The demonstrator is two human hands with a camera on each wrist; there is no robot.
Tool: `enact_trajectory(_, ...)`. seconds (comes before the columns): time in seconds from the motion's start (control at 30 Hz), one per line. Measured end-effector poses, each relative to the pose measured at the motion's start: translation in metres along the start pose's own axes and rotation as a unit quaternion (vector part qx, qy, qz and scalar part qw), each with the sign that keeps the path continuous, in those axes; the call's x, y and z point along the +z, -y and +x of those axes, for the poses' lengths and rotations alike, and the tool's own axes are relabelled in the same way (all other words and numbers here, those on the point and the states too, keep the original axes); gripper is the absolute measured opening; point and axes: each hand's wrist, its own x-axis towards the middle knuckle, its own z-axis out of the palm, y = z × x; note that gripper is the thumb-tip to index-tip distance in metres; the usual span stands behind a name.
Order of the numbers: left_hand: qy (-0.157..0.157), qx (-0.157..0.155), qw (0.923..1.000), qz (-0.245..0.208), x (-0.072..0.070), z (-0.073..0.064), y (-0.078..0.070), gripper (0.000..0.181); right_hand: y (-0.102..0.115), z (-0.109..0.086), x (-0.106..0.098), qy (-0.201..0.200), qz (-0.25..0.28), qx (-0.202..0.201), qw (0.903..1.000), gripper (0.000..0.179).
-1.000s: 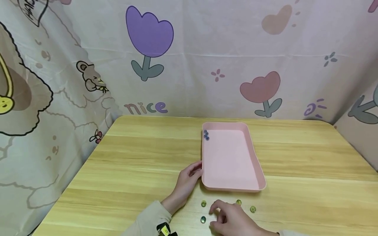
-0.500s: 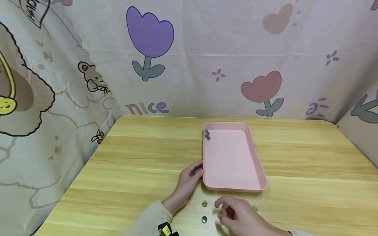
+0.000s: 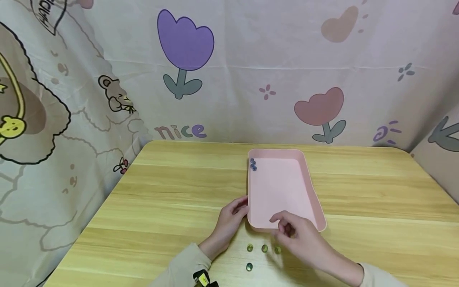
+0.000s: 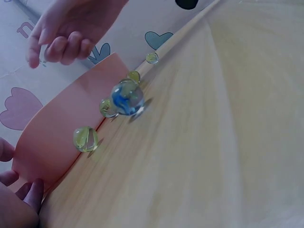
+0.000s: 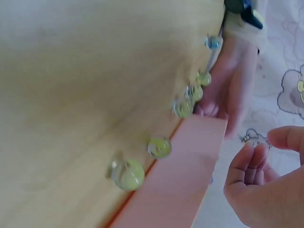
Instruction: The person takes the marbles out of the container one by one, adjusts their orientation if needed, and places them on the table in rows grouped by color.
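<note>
My left hand (image 3: 229, 217) holds the near left side of a pink tray (image 3: 287, 229), its fingers at the tray wall in the left wrist view. In the tray's far left corner lie several small blue marbles (image 3: 253, 164). My right hand (image 3: 301, 237) hovers above the tray's near edge, fingers loosely bent and apart, with nothing seen between them. On the table before the tray, several yellow-green glass marbles (image 5: 159, 147) form a row; the right hand hides some in the head view. A clear marble with blue swirls (image 4: 127, 97) lies nearer to me.
The tray stands on a light wood-grain table (image 3: 179, 179). A printed cloth (image 3: 236, 48) hangs behind the table and along its left and right sides. A dark strap with a yellow patch (image 3: 203, 280) sits on the left sleeve.
My right hand has lifted from beside the marbles and moved forward over the tray's near edge, uncovering marbles in the row. The left hand has stayed at the tray.
</note>
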Motion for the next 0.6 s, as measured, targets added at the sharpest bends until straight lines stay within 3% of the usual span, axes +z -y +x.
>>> enact_trajectory(0.3,0.001,0.003,0.9999,-0.010,0.000,-0.001,0.000,0.041,-0.006,0.024,-0.012,0.043,-0.027,0.070,0.9962,0.010)
enact_trajectory(0.43,-0.003,0.002,1.0000,-0.006,0.000,-0.001,0.000,0.041,-0.009,0.031,-0.015,0.018,-0.044,0.087,0.9951,0.010)
enact_trajectory(0.6,-0.002,-0.002,1.0000,0.002,-0.001,-0.001,0.000,0.040,-0.007,0.034,-0.015,-0.030,0.001,0.100,0.9946,0.012)
